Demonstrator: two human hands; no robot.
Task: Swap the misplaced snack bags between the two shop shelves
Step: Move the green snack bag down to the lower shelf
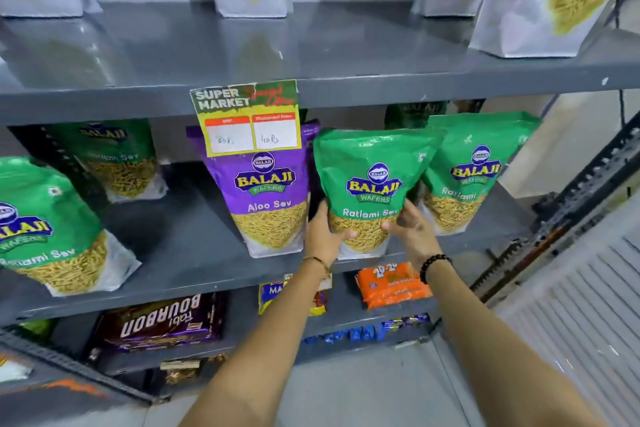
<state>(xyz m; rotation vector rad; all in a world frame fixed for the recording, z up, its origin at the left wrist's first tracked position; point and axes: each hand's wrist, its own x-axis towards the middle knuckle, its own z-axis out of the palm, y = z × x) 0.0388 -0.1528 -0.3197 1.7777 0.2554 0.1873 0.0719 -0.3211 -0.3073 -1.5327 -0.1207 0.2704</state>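
Both hands hold a green bag of Ratlami Sev upright at the front of the middle shelf, between a purple bag of Aloo Sev and another green bag. The left hand and right hand press its lower sides, fingers clamped on the clear window over the snack. The pouch looks light, soft and slippery, its contents likely crushable, so a gentle grip low on both sides seems best.
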